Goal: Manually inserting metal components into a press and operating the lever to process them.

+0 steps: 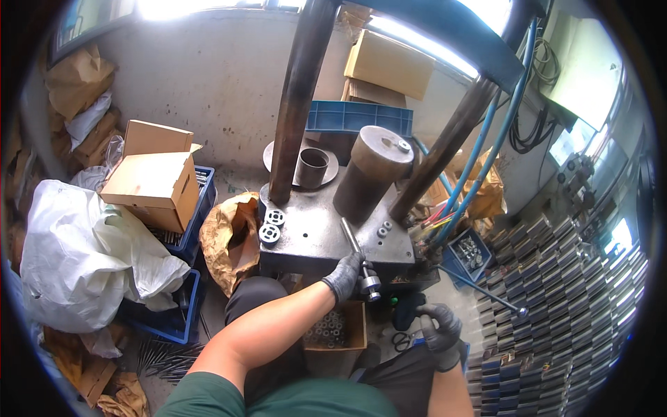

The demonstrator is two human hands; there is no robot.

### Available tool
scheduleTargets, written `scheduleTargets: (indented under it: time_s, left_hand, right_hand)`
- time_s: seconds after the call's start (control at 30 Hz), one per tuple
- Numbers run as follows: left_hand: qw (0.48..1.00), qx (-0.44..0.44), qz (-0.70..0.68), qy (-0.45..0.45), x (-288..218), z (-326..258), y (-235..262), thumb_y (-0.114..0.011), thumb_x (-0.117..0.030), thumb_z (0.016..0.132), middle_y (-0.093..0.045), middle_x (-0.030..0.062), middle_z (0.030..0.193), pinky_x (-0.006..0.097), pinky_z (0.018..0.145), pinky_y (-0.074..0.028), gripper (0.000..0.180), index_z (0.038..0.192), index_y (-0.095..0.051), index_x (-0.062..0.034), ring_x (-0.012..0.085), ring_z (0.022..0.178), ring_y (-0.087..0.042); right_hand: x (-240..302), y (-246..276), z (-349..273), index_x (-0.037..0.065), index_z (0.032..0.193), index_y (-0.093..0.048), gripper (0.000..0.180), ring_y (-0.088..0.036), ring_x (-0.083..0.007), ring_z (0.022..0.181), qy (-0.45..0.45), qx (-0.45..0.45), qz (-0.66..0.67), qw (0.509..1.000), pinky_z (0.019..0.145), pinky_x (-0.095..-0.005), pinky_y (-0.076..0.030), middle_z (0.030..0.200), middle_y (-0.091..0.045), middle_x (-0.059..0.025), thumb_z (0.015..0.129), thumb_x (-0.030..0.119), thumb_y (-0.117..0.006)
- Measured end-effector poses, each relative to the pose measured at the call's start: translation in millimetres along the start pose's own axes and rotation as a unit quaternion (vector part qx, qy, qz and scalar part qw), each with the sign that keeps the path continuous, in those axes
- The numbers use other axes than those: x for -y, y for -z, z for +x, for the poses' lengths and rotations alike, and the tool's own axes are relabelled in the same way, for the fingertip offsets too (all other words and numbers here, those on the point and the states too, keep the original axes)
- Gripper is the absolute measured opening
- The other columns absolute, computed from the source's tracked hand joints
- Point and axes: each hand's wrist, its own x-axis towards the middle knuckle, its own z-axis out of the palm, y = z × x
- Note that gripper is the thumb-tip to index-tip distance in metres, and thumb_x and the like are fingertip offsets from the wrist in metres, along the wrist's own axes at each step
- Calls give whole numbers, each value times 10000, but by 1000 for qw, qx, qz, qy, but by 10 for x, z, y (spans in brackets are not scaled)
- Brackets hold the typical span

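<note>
My left hand (pixel 342 278), in a dark grey glove, is closed around a slim metal rod (pixel 351 236). The rod's upper end points at the foot of a thick steel cylinder (pixel 372 174) on the press bed (pixel 313 236). Below my fingers hangs a stepped round metal fitting (pixel 370 281), seemingly on the same rod. Over my right thigh is my right hand (pixel 442 335), gloved too. Its fingers are loosely curled and apart from the thumb, with nothing visible between them. Two slotted round discs (pixel 270 233) lie at the bed's left corner, and two small rings (pixel 383 229) at its right.
Press columns (pixel 299 104) rise on both sides of the bed. A cardboard box (pixel 358 326) of small metal parts stands below it. Blue hoses (pixel 479 167) run down at right, beside stacked metal bars (pixel 556 299). A paper sack (pixel 233 240) and blue crate (pixel 198 215) stand left.
</note>
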Motion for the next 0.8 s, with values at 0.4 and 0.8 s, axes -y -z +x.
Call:
scheduleTargets:
  time_s: [0.4,0.8]
  left_hand:
    - [948,62,311,24,424,-552,219,-629,-488,1040,-683,49,812,361,725,-603,440,1017,-698,-54,198,747,-695]
    - [844,219,463,-155,536,-750,155,-761,-363,970,-704,66,1077,253,743,-528,490,1290,-593,-33,111,883,-657]
  right_hand:
    - [-168,-1023,-510,105,1354,-642,459,-698,-177,1022,-528,12,460,714,908,-364,-580,1176,-728,-67,1096,460,-507]
    - [-106,-1298,-320,136,1141,-685,533,-672,-102,775,-505,-92,681,523,659,-295,-548,914,-726,-13,1062,627,-494]
